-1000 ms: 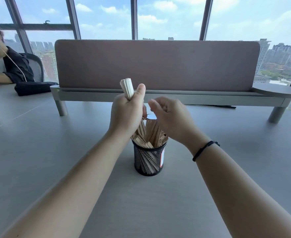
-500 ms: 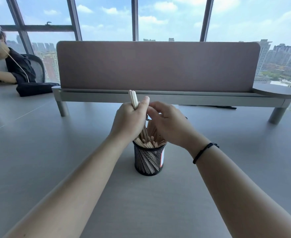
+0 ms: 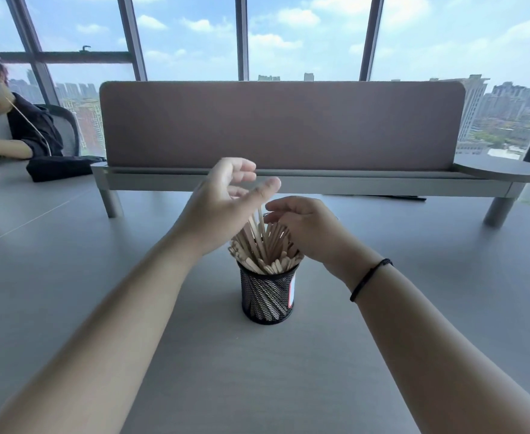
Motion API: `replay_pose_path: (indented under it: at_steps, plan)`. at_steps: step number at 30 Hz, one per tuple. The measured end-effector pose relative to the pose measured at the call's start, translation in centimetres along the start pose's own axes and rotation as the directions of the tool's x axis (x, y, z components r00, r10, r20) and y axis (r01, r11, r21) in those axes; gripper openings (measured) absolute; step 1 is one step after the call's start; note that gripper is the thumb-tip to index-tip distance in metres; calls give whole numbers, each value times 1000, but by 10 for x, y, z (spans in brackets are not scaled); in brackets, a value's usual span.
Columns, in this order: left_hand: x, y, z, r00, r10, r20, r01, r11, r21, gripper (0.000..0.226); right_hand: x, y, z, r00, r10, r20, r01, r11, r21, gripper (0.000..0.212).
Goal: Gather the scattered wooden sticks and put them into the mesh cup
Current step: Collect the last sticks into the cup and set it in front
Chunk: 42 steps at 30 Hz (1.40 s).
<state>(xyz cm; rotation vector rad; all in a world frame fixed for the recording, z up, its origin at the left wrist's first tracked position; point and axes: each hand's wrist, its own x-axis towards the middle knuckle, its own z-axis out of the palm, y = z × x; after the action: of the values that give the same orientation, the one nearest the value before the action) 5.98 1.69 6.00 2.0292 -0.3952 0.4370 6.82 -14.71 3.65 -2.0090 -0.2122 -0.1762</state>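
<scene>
A black mesh cup [image 3: 267,296] stands upright on the grey table [image 3: 101,261] in front of me, packed with several pale wooden sticks [image 3: 265,245] that fan out above its rim. My left hand [image 3: 223,202] hovers just above and left of the sticks, fingers spread, holding nothing. My right hand [image 3: 304,227] curls over the sticks on the cup's right side, its fingertips touching their tops. A black band circles my right wrist.
A brown divider panel [image 3: 282,123] on a grey raised shelf [image 3: 304,181] crosses the table behind the cup. Another person [image 3: 10,126] sits at the far left, with a black bag [image 3: 60,167] beside them. Windows fill the background.
My left hand lowered its bundle of sticks into the cup, let go and lifted away open. My right hand stayed at the cup's right side over the sticks.
</scene>
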Motion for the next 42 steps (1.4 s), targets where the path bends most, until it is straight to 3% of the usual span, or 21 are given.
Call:
replay_pose_path:
  at_steps: [3, 7, 10, 13, 15, 18, 22, 25, 28, 29, 31, 33, 35, 39, 41, 42]
  plan:
    - [-3, 10, 0, 988, 148, -44, -148, 989, 3, 38, 0, -1, 1, 1000, 15, -10, -15, 999, 37, 36]
    - [-10, 2, 20, 964, 149, 221, -209, 937, 279, 39, -2, 2, 2, 999, 27, -20, -25, 996, 89, 34]
    - [-12, -2, 26, 927, -14, 375, -120, 936, 331, 62, -3, 9, 1, 998, 37, 58, -49, 974, 220, 33]
    - [-16, 8, 22, 880, -115, 460, -153, 849, 505, 96, -6, 12, -3, 990, -8, 140, -23, 976, 215, 24]
    - [-19, 15, 20, 861, -161, 482, -167, 806, 568, 108, -8, 13, -5, 987, -47, 154, 17, 981, 193, 21]
    - [-23, 19, 19, 862, -209, 461, -163, 748, 643, 125, -10, 11, -6, 979, -39, 198, -33, 938, 346, 28]
    - [-25, 20, 23, 883, -240, 402, -117, 719, 685, 139, -7, 7, -6, 983, -43, 180, 31, 997, 67, 33]
    - [-26, 17, 26, 919, -176, 353, -111, 743, 660, 132, -5, 10, -10, 987, -9, 158, -2, 998, 68, 30]
    - [-26, 3, 31, 969, -10, 246, -139, 802, 581, 116, -7, 20, -8, 971, -23, 239, -55, 948, 314, 22]
    - [-25, -1, 32, 978, 51, 204, -158, 817, 555, 109, -4, 25, -7, 963, 43, 264, -155, 894, 420, 37]
    - [-25, -10, 34, 981, 134, 143, -189, 833, 520, 97, 0, 36, -4, 954, 101, 281, -230, 849, 476, 67]
    - [-28, -23, 32, 983, 163, 83, -183, 871, 456, 87, -2, 45, -3, 952, 133, 276, -270, 790, 550, 74]
    - [-31, -38, 25, 987, 162, -8, -150, 930, 336, 83, -7, 54, -6, 951, 126, 283, -278, 751, 599, 78]
    - [-51, -67, 15, 977, 76, -201, -52, 991, 125, 78, -30, 72, -7, 958, 117, 262, -253, 776, 578, 89]
    - [-75, -76, 19, 976, -42, -213, 46, 999, 14, 86, -43, 82, -4, 946, 47, 320, -213, 835, 507, 88]
    - [-88, -80, 22, 983, -94, -156, 96, 995, 1, 95, -49, 86, -2, 935, -19, 353, -165, 858, 486, 81]
